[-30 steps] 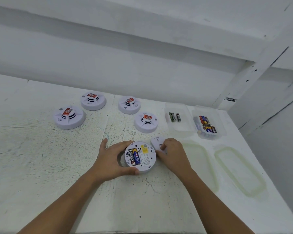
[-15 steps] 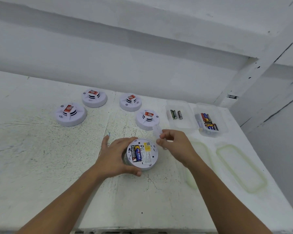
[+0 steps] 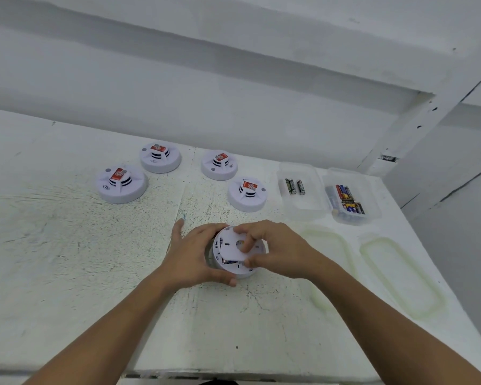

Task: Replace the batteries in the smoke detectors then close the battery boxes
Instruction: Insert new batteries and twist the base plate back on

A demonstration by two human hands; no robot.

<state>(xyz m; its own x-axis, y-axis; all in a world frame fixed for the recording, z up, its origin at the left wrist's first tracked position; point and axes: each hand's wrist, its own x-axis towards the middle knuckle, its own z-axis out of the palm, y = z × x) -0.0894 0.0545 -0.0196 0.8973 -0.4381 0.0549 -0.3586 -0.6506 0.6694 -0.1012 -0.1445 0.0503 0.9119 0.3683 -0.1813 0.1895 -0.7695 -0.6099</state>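
Head view: left hand (image 3: 195, 254) is gripping the smoke detector (image 3: 241, 273), right hand (image 3: 278, 251) is pinching its cover (image 3: 229, 245) on, likely needing pressing shut next.

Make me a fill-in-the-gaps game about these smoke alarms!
Further back, ___ other smoke detectors stand face up.
The battery cover is pinched by the person's ___ hand.
The left hand grips the fifth detector, lying face ___.
Both clear boxes hold ___.
Missing: four, right, down, batteries.
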